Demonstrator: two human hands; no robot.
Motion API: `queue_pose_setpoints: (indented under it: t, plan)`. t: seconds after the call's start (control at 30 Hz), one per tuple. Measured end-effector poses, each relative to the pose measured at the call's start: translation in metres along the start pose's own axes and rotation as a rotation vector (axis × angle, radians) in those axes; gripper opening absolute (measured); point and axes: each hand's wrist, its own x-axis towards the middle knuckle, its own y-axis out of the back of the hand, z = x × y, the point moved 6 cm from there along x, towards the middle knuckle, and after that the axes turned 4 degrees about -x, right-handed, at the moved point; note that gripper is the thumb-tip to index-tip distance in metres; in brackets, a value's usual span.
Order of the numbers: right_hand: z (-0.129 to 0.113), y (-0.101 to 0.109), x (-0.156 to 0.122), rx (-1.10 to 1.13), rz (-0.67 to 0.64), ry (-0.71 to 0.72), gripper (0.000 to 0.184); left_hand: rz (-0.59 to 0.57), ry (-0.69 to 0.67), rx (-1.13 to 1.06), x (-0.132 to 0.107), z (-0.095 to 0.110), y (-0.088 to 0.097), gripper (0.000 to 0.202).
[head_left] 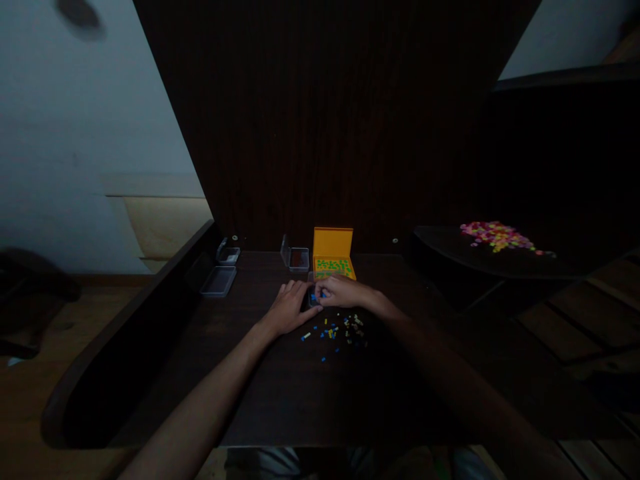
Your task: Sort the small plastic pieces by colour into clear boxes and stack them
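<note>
My left hand [289,308] and my right hand [343,291] meet at the middle of a dark wooden desk [260,387], fingers curled together around a small dark piece with blue bits [313,298]. What exactly they pinch is too small and dim to name. Just in front of the hands lies a scatter of tiny blue, yellow and white pieces [336,331]. Right behind the right hand stands an open orange box [333,255] with green and yellow pieces inside.
A small clear case [295,256] stands open left of the orange box. Two more clear containers [220,279] lie at the desk's back left. A pile of pink and yellow pieces [495,236] sits on a dark side shelf at right. A dark back panel rises behind.
</note>
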Motion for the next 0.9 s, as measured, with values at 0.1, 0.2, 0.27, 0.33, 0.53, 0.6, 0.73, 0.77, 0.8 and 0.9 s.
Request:
queue_pose_setpoints:
  t: [0.1, 0.2, 0.27, 0.33, 0.53, 0.6, 0.73, 0.77, 0.8, 0.9]
  plan:
    - [0.003, -0.007, 0.008, 0.006, -0.055, 0.002, 0.014, 0.000, -0.003, 0.000, 0.000, 0.000, 0.000, 0.049]
    - [0.005, -0.010, 0.014, -0.002, -0.082, 0.000, 0.015, 0.003, -0.003, -0.007, -0.001, 0.000, 0.000, 0.049]
    - [0.006, -0.010, 0.016, -0.020, -0.087, -0.002, 0.016, -0.003, 0.001, -0.005, 0.000, 0.000, 0.000, 0.048]
    - [0.004, -0.009, 0.016, -0.036, -0.080, 0.004, 0.016, -0.010, 0.002, -0.005, 0.000, 0.000, 0.000, 0.047]
    - [-0.001, -0.005, 0.008, -0.044, -0.032, 0.016, 0.021, 0.005, -0.012, -0.017, 0.000, 0.002, 0.002, 0.048]
    - [-0.001, -0.003, 0.003, -0.014, -0.006, 0.024, 0.023, -0.004, -0.002, -0.013, 0.000, 0.002, 0.002, 0.048]
    - [-0.001, 0.005, -0.012, 0.046, 0.094, -0.001, 0.022, -0.005, 0.000, -0.011, 0.000, 0.003, 0.002, 0.050]
    - [-0.001, 0.007, -0.016, 0.057, 0.132, -0.016, 0.022, -0.005, 0.001, -0.009, 0.000, 0.003, 0.002, 0.051]
    - [-0.002, 0.009, -0.021, 0.068, 0.167, -0.029, 0.022, -0.006, 0.003, -0.005, 0.000, 0.003, 0.003, 0.051]
    - [-0.010, 0.007, -0.036, 0.088, 0.199, -0.038, 0.022, -0.004, 0.005, 0.009, 0.000, 0.002, 0.002, 0.052]
